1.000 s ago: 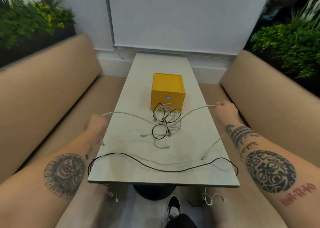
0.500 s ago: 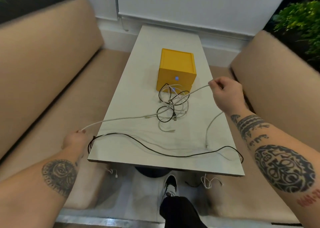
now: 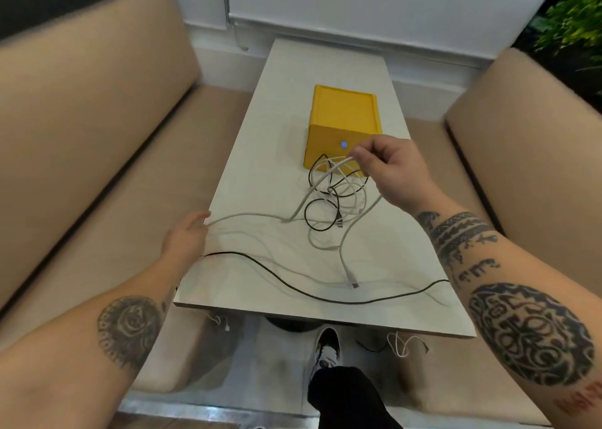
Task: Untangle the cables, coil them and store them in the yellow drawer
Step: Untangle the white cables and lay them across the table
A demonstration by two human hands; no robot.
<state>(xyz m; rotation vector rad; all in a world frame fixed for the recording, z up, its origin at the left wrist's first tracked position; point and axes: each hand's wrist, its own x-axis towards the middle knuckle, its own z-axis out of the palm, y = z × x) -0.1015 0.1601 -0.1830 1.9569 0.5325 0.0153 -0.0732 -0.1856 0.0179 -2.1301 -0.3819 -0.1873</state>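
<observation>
A yellow drawer box (image 3: 344,109) stands shut on the middle of the narrow table (image 3: 260,155). In front of it lies a tangle of white and black cables (image 3: 335,197). My right hand (image 3: 387,168) pinches a white cable (image 3: 247,216) above the tangle, close to the box front. That cable runs down through the tangle and left to my left hand (image 3: 187,236), which holds it at the table's left edge. A long black cable (image 3: 293,287) snakes across the near part of the table. A white plug end (image 3: 353,283) rests near it.
Beige sofas (image 3: 81,142) flank the table on both sides. Cable ends (image 3: 402,345) dangle below the near table edge. My shoe (image 3: 325,352) and dark trouser leg are under it. A white wall stands behind, with plants at the far right.
My right hand moved left and inward to just in front of the box. My left hand came up to the table's left edge, so the white cable now sags.
</observation>
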